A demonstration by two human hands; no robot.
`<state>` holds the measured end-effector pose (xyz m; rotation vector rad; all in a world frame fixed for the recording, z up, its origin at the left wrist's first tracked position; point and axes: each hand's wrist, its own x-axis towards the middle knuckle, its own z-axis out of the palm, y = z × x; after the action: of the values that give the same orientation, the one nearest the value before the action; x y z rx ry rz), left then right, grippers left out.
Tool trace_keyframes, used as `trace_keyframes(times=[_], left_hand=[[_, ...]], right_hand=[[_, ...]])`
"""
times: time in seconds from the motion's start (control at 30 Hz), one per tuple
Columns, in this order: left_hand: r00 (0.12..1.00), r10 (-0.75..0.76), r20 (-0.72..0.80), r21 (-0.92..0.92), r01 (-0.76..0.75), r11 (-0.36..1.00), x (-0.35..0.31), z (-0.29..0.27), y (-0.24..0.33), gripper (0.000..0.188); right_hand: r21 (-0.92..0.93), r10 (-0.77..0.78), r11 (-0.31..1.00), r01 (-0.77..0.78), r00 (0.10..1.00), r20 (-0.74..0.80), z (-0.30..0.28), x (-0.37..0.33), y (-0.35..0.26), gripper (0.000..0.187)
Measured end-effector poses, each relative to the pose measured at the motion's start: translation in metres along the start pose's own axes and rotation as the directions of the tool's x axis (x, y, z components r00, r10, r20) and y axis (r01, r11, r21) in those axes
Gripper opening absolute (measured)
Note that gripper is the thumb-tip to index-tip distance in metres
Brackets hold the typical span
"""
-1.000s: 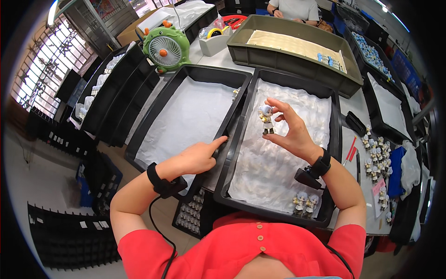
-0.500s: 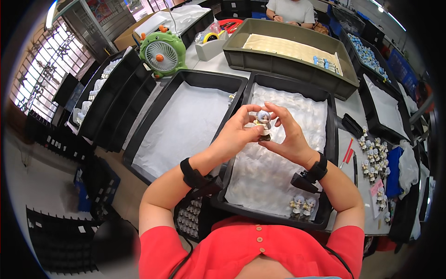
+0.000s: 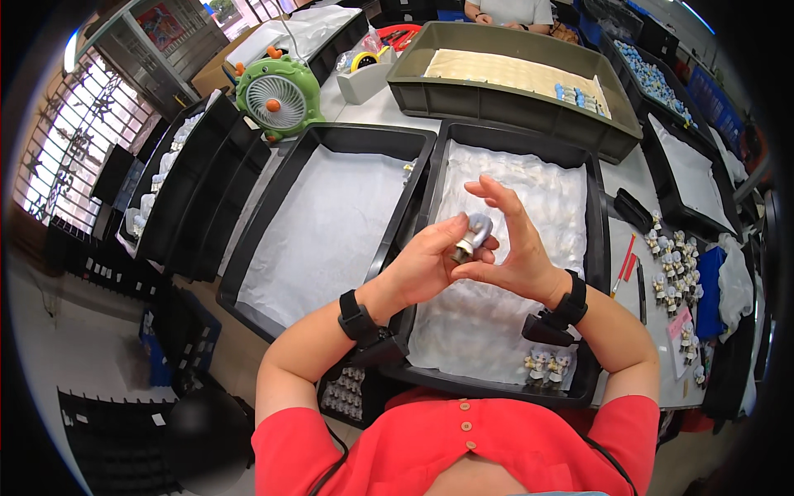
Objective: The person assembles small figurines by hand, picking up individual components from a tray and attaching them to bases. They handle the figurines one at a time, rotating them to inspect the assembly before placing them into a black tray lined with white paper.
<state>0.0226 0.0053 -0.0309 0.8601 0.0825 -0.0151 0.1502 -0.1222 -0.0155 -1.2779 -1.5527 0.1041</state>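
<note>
Grey-haired small figurine is gripped in left hand, right hand half-open; two others show in black tray, more on white desk.

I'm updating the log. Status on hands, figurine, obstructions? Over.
Left hand holding pale-haired figurine, tilted. Right hand open beside it, contact unclear. Nothing visibly blocking.

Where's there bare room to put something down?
The widest bare patch is the white liner in the front left tray, inside dark walls. A lumpier one lies in the front right tray, between the left hand and the pair of figures. It's crowded right of that tray, with a dark case and many loose figures.
</note>
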Motion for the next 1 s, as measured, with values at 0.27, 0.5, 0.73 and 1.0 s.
trace_keyframes(times=[0.27, 0.5, 0.73, 1.0], left_hand=[[0.984, 0.049, -0.170, -0.143, -0.074, 0.987, 0.000, 0.017, 0.003, 0.043], [0.992, 0.081, -0.099, 0.077, -0.073, 0.994, -0.001, 0.008, 0.005, 0.044], [0.996, 0.047, -0.071, -0.009, -0.048, 0.999, -0.001, 0.010, 0.008, 0.046], [0.991, 0.098, -0.092, 0.016, -0.097, 0.995, -0.004, 0.008, 0.009, 0.045]], right_hand=[[0.013, 0.170, 0.985, -0.170, 0.985, -0.022, 0.006, -0.004, 0.001, 0.100], [-0.089, 0.100, 0.990, -0.106, 0.993, -0.067, 0.004, -0.002, 0.002, 0.079], [-0.165, 0.083, 0.983, -0.083, 0.997, -0.008, -0.004, 0.001, 0.002, 0.072], [-0.106, 0.092, 0.990, -0.094, 0.996, -0.023, -0.003, 0.002, 0.003, 0.066]])
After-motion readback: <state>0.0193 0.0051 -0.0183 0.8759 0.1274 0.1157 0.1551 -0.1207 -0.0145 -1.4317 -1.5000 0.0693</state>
